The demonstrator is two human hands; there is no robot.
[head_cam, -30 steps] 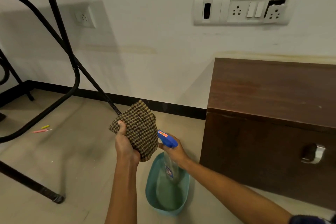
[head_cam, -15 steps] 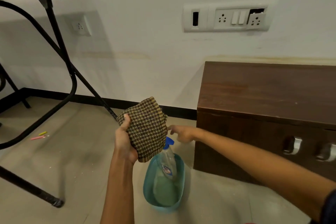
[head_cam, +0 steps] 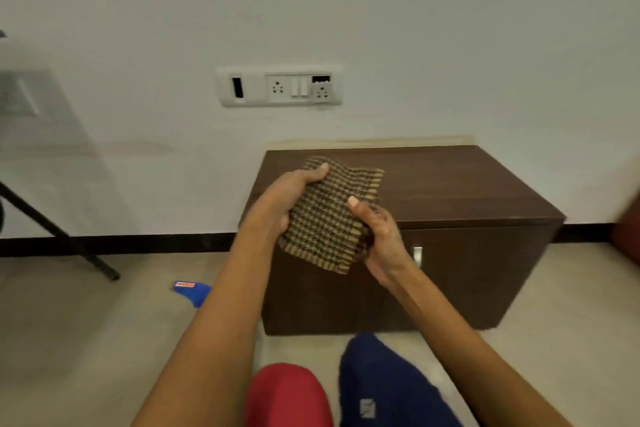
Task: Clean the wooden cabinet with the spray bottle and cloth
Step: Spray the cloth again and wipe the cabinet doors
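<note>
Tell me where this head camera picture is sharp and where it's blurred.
Head view: the brown checked cloth, the left hand and right hand gripping it are fairly sharp; the left edge around the black metal table leg is smeared and ghosted; soft even light, faint sheen on the dark wooden cabinet.

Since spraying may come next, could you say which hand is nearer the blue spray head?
Left: the left hand is up-right of the spray head; the right hand lies farther right.
</note>
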